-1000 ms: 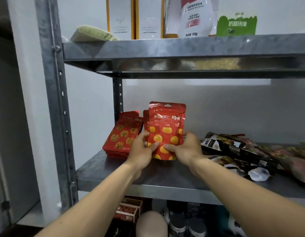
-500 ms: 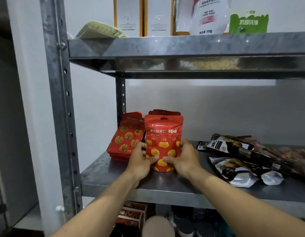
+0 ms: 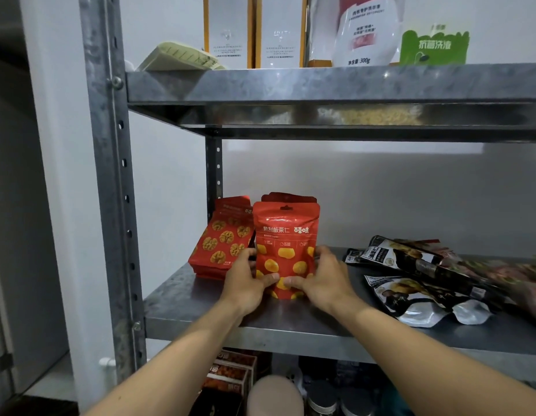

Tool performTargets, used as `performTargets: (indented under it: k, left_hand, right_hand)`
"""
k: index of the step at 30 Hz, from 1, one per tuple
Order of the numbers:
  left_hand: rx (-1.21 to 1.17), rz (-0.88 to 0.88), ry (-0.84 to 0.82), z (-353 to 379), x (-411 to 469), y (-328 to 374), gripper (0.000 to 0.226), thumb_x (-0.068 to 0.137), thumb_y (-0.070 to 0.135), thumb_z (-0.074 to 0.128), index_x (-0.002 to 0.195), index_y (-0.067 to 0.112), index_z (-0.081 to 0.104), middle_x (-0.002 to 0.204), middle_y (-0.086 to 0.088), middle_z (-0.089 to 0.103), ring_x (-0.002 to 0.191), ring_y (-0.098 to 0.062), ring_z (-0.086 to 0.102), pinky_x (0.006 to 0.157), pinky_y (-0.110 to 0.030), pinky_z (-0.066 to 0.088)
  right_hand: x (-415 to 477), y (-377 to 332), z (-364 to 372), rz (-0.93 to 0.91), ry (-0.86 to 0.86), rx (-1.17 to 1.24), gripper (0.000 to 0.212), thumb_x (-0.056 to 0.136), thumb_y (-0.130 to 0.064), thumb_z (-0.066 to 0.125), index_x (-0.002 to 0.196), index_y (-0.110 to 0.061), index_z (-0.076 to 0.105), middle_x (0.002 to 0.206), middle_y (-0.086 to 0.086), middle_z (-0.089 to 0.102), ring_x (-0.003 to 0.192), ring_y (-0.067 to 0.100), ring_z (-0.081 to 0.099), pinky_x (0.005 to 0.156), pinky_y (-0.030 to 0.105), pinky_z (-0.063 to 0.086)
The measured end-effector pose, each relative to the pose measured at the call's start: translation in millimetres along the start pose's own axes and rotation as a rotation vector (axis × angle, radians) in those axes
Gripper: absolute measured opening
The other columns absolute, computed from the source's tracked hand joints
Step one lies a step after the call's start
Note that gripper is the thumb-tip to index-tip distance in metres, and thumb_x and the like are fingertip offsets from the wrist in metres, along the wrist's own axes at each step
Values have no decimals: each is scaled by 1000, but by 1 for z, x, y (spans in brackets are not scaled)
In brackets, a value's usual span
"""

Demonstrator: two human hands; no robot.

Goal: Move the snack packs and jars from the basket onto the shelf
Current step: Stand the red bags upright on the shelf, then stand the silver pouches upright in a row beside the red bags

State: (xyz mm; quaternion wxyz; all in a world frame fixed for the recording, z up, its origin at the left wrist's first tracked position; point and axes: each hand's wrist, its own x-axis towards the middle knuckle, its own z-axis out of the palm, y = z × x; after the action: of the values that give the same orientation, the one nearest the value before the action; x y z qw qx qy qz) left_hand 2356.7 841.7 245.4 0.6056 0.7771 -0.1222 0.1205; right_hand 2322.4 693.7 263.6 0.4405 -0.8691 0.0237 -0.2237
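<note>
Red pouch (image 3: 286, 244) printed with yellow chestnuts is held upright on the middle shelf (image 3: 200, 301), its base touching the metal board. It is gripped low on both sides: the left hand (image 3: 245, 280) is curled round its left edge and the right hand (image 3: 323, 277) round its right edge, with both thumbs laid across the front and nearly meeting. Directly behind the pouch, the top of a second red pouch (image 3: 287, 197) is seen. Just left of the pouch, red walnut packs (image 3: 224, 238) are stacked and tilted back toward the rear post. Well to the right of the pouch, black snack packs (image 3: 410, 259) are spread flat on the same board. Above the pouch, an upper shelf (image 3: 320, 85) is loaded with white boxes (image 3: 227, 31) and a green pack (image 3: 433, 48). Below the pouch, dark-lidded jars (image 3: 320, 400) are partly seen.
</note>
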Motion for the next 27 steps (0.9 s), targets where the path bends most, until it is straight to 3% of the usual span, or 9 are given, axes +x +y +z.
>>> performTargets:
  k: [7,11,15,22,27]
  left_hand:
    - [38,94,49,-9,-14,15,61,80,15,77,132,18,44,119,9,52,113,-8,48,97,-29,40]
    - [134,130,76,-5,-27,25,63,82,17,75,135,18,44,134,3,53,126,-16,48,98,-29,38]
    - [312,142,157,-1,-40,38,66,82,26,74,140,20,41,140,0,47,131,-21,44,104,-34,37]
    - [349,206,177,23,-64,56,59,84,29,72,136,23,44,128,2,45,113,-14,47,92,-25,36]
    - [303,197,170,77,-68,82,54,83,24,73,132,23,49,123,1,55,113,-17,54,99,-33,44]
  right_hand:
    - [-15,-3,-31,-11,-7,-161,77,71,-34,85,134,-13,47,132,4,58,121,22,56,95,31,45]
    - [-28,-4,-43,15,-6,-270,91,67,-49,84,140,-15,42,141,6,52,128,26,50,102,42,46]
    - [-36,-7,-60,14,-4,-323,88,71,-48,82,142,-15,42,140,7,52,128,27,51,102,40,45]
    - [-46,9,-97,-43,-22,-286,78,79,-41,77,143,-17,40,141,6,52,127,26,51,104,38,44]
    - [-42,31,-145,-89,-51,-256,71,82,-37,75,141,-12,43,139,9,52,128,27,49,103,34,42]
